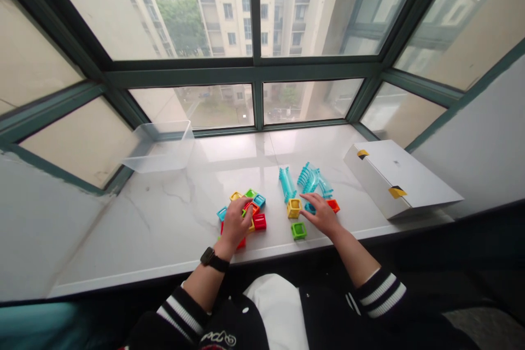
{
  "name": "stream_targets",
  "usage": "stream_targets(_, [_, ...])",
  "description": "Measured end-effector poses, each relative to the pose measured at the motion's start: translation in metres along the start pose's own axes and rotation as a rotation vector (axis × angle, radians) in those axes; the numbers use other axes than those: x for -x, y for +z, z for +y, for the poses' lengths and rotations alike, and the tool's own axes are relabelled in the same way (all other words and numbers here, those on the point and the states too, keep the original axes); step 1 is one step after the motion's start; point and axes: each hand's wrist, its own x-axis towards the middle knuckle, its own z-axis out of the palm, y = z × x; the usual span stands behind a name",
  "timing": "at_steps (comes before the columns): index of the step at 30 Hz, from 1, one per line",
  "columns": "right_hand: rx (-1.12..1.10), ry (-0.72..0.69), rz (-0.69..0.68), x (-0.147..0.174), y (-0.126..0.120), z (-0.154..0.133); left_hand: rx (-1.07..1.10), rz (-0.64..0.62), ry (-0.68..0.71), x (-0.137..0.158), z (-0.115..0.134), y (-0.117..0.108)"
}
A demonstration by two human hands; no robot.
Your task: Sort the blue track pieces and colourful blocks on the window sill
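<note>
- The bare left hand (237, 223) is bent over a heap of small red, yellow, green and blue plastic blocks (260, 222); whether one is gripped cannot be told. Blocks could be scattered by a quick sweep.
- The bare right hand (322, 214) is held beside an open-sided yellow plastic block (293, 208); no sure grip can be seen. It could be tipped by a bump.
- The open-sided green plastic block (298, 231), near the front edge of the shiny white ledge (184, 229), could be knocked off by the right wrist.
</note>
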Motion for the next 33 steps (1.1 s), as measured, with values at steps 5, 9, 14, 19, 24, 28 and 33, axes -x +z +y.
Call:
stream_targets(5, [-0.085, -0.104, 0.118, 0.000, 0.012, -0.051, -0.367, -0.103, -0.018, 0.032, -0.035, -0.006])
stream_targets(9, [-0.119, -0.199, -0.179, -0.009, 0.056, -0.086, -0.440, -0.234, 0.025, 0.036, -0.038, 0.007])
stream_targets(14, [0.021, -0.079, -0.366, -0.018, 0.108, -0.089, -0.447, -0.241, 0.030, 0.032, -0.035, 0.007])
stream_targets(19, [0.101, -0.032, -0.401, -0.019, 0.120, -0.084, -0.416, -0.226, 0.014, 0.032, -0.032, 0.005])
stream_targets(24, [0.108, -0.033, -0.353, -0.018, 0.105, -0.092, -0.401, -0.224, -0.003, 0.031, -0.030, 0.004])
stream_targets(28, [-0.051, -0.031, -0.208, -0.020, 0.082, -0.098, -0.412, -0.213, 0.004, 0.031, -0.030, 0.004])
stream_targets(33, [-0.606, 0.059, -0.146, -0.021, 0.038, -0.102, -0.428, -0.218, 0.018, 0.031, -0.033, 0.006])
